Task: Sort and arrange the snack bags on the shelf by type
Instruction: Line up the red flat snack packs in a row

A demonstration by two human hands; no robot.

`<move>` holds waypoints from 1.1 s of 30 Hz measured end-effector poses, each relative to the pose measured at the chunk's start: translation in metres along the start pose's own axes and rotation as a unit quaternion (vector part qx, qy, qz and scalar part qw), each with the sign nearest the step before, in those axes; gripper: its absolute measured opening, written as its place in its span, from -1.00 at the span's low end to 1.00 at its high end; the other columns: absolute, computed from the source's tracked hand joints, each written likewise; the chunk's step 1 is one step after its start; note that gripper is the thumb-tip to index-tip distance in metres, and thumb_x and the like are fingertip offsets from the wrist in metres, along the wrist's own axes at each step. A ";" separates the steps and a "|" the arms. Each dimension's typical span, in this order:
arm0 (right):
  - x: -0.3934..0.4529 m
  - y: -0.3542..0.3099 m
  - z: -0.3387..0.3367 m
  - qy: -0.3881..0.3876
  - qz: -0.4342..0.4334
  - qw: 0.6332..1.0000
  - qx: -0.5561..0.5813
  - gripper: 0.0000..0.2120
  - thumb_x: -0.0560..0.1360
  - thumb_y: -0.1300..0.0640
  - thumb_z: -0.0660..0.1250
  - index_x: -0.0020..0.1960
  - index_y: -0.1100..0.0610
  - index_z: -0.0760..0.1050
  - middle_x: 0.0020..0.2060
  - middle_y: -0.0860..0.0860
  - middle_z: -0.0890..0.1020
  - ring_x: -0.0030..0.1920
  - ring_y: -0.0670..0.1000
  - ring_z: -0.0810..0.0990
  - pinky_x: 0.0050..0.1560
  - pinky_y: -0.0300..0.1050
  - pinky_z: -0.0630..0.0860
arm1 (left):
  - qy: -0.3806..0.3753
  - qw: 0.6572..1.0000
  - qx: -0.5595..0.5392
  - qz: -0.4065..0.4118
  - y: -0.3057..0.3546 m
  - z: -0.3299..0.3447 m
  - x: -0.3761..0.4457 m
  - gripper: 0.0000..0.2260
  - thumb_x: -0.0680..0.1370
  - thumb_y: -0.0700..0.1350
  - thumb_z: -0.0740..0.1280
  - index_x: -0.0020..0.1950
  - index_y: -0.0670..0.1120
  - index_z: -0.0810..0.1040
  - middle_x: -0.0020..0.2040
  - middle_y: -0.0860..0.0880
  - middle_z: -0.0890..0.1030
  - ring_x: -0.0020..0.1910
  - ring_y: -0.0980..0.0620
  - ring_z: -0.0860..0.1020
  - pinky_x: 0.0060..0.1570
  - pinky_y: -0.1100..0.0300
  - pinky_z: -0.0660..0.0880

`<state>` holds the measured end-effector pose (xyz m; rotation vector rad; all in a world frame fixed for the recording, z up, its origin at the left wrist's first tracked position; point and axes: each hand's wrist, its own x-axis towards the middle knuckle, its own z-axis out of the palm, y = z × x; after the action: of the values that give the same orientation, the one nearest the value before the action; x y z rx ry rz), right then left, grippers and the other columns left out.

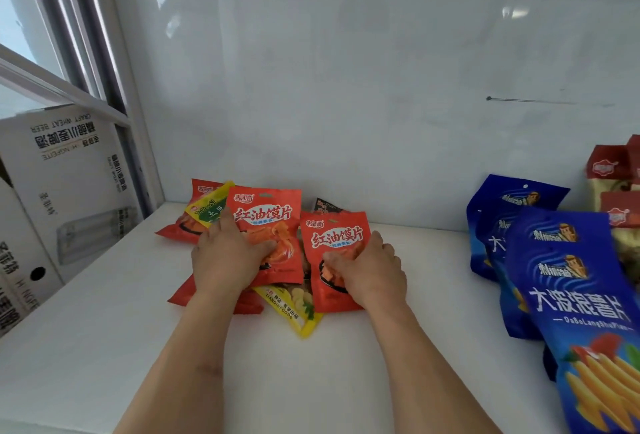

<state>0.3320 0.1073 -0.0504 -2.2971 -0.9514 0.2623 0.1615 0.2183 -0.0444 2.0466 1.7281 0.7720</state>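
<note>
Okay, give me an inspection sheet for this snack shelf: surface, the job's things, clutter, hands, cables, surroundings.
Surface: white shelf, snack bags in the middle and at right.
Job's things: two red bags on top of a mixed pile, left red bag and right red bag; yellow bags beneath; blue chip bags grouped at right; red-topped bags behind them.
Clutter: dark packet poking out behind the pile.
Hands: left hand grips the left red bag; right hand grips the right one.
Cables: nothing seen.
Surroundings: white back wall; beer cartons at left.
</note>
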 end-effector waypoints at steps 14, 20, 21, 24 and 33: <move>0.017 0.027 -0.022 -0.057 0.038 0.939 0.336 -0.83 0.47 0.08 0.52 -0.11 -0.04 0.53 -0.14 -0.08 0.67 -0.13 -0.04 0.67 -0.10 -0.12 0.58 | 0.026 0.982 -0.188 0.015 0.014 -0.017 -0.006 -0.06 0.47 -0.06 0.53 0.64 0.01 -0.04 0.49 -0.10 0.38 0.41 -0.21 0.45 0.28 -0.20 0.48; 0.019 0.030 -0.022 -0.069 0.085 0.931 0.349 -0.65 0.45 0.01 0.53 0.17 0.03 0.51 0.04 0.00 0.69 0.03 0.08 0.69 0.16 0.15 0.61 | 0.010 0.927 -0.375 -0.002 0.018 -0.022 -0.009 -0.36 0.54 -0.21 0.41 0.55 0.01 0.23 0.16 0.08 0.57 0.06 0.02 0.56 -0.02 0.12 0.47; 0.019 0.031 -0.022 -0.068 0.090 0.930 0.350 -0.65 0.46 0.01 0.52 0.18 0.03 0.51 0.04 0.00 0.69 0.03 0.09 0.68 0.16 0.17 0.61 | 0.009 0.918 -0.396 -0.001 0.018 -0.023 -0.008 -0.42 0.53 -0.21 0.43 0.49 0.02 0.31 0.13 0.09 0.60 0.03 0.05 0.58 -0.08 0.18 0.46; 0.023 0.036 -0.026 -0.066 0.097 0.923 0.366 -0.71 0.49 0.02 0.50 0.15 0.03 0.52 0.03 0.00 0.69 0.02 0.10 0.69 0.16 0.18 0.61 | 0.004 0.893 -0.449 -0.011 0.020 -0.023 -0.007 -0.54 0.48 -0.23 0.48 0.33 0.01 0.46 0.08 0.09 0.65 0.03 0.06 0.63 -0.10 0.19 0.51; 0.050 0.054 -0.055 0.086 0.080 0.923 0.368 -0.78 0.53 0.12 0.44 0.15 0.10 0.53 0.00 0.02 0.68 -0.02 0.07 0.68 0.06 0.07 0.63 | -0.112 0.833 -0.540 -0.047 0.053 -0.022 -0.017 -0.79 0.53 -0.30 0.43 0.08 -0.03 0.65 -0.03 -0.01 0.76 -0.02 -0.08 0.72 0.08 -0.03 0.61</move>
<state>0.4205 0.0870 -0.0385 -1.6596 -0.4564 0.3999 0.1881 0.1900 0.0011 1.1708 0.8626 1.0747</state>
